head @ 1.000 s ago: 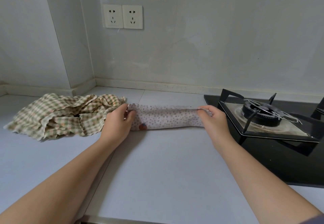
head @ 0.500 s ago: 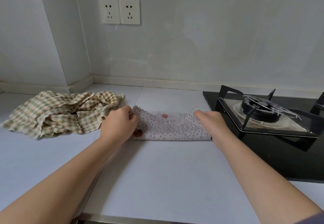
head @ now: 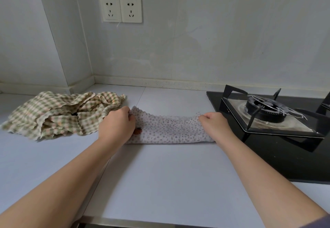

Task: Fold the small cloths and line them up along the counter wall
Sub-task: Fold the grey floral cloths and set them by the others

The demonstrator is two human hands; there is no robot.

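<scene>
head view: left hand [head: 117, 125] and right hand [head: 215, 125], fingers curled, pinch the far corners of a soft dotted cloth [head: 169, 129] folded into a long strip, left of the black gas stove [head: 271, 118]; crumpled checked cloth [head: 59, 115] further left.

At the frame's centre a dotted white cloth [head: 169, 129] lies as a long folded band on the pale counter [head: 160, 183]. The left hand [head: 117, 125] pinches its left end, the right hand [head: 215, 125] its right end. At left, a crumpled checked cloth [head: 53, 113] touches it. At right stands a black gas hob [head: 267, 113]; two wall sockets [head: 121, 9] are upper left.
</scene>
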